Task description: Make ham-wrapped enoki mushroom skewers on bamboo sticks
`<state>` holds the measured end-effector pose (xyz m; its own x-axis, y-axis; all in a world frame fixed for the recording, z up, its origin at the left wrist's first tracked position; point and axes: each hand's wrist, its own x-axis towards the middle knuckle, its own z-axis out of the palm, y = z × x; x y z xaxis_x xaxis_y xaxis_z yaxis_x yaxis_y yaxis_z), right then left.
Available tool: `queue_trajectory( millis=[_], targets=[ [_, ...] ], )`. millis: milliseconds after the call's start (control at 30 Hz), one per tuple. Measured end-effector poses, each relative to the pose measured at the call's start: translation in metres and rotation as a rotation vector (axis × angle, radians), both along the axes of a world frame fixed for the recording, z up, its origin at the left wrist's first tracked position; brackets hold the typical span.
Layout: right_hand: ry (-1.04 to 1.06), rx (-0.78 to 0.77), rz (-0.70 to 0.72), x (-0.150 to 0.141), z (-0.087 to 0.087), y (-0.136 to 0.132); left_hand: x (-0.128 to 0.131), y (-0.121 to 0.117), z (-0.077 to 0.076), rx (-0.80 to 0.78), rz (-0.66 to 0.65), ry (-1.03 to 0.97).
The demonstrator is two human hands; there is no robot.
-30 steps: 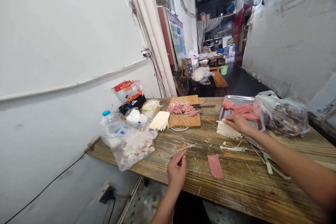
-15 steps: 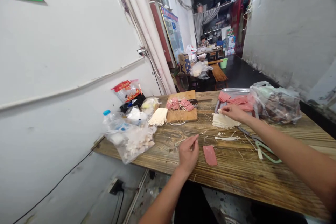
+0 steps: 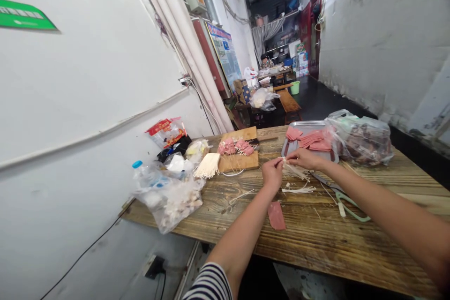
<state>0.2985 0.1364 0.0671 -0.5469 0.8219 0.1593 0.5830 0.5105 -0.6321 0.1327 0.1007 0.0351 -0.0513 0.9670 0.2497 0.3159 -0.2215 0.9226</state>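
My left hand and my right hand meet over a bunch of enoki mushrooms, fingers of both pinched at its far end. The bunch fans out on the wooden table toward me. A few loose enoki strands lie just nearer. Below my left wrist rests a single pink slice of meat, flat on the wood. Behind my right hand, a metal tray holds more pink slices. Scissors with pale green handles lie beside my right forearm.
At left stand a cutting board with skewered pink rolls, another enoki bunch and a plastic bag of pale pieces. A bulky clear bag sits at back right. Farther off, a person is at another table.
My left hand has moved up and right from beside the pink slice to the enoki, meeting my right hand there. The camera view has shifted slightly.
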Motion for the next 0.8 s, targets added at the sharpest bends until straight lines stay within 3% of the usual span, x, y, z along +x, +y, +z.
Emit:
queue_trajectory(
  millis=[167, 567, 800],
  targets=[
    [-0.001, -0.011, -0.001, 0.000, -0.003, -0.005, 0.000, 0.003, 0.000, -0.050, -0.058, 0.013],
    [0.078, -0.073, -0.196, 0.000, -0.002, -0.010, 0.008, 0.003, -0.007, -0.123, 0.031, 0.064],
    [0.257, -0.096, -0.305, 0.033, 0.021, -0.015, 0.006, -0.007, -0.009, -0.073, 0.059, 0.344]
  ],
)
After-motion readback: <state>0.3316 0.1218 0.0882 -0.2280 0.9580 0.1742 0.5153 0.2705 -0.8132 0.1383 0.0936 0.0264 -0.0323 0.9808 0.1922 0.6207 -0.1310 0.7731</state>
